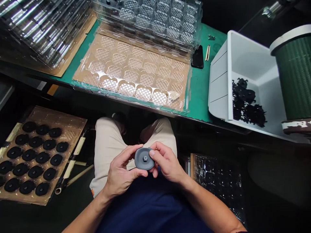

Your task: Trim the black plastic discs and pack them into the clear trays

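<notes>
Above my lap, both hands hold a dark grey rounded plastic part (pixel 141 159) with a shallow dished face and a small raised hub in its middle. My left hand (pixel 123 171) grips its left edge, thumb along the bottom and fingers at the top. On the opposite side, my right hand (pixel 166 161) pinches the right edge, its thumb on the face and the fingers partly hidden behind. Beyond my knees, a clear plastic tray (pixel 130 76) with bare pockets lies over brown cardboard on the green bench (pixel 200 94).
Left and low, a cardboard-backed tray (pixel 58 121) carries rows of similar dark parts. Stacked clear trays (pixel 48 29) and more trays (pixel 155 19) stand on the bench. At right are a phone (pixel 198 57), a grey bin (pixel 218 77) with black pieces (pixel 247 103), and a green cylinder (pixel 296 71).
</notes>
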Tool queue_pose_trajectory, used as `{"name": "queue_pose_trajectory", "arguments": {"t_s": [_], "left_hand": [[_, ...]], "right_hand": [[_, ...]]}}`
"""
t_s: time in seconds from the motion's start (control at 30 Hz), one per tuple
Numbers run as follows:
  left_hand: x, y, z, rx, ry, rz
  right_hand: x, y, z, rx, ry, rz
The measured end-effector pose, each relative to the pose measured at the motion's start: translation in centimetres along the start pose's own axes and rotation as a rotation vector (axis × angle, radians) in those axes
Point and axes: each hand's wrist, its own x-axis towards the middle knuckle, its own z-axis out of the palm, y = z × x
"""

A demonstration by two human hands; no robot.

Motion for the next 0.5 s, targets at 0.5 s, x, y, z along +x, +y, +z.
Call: {"name": "queue_pose_trajectory", "arguments": {"t_s": [0.5], "left_hand": [[0.0, 0.0, 0.1, 0.098, 0.014, 0.117]], "right_hand": [[-0.1, -1.2, -0.9, -0.001, 0.021, -0.048]]}}
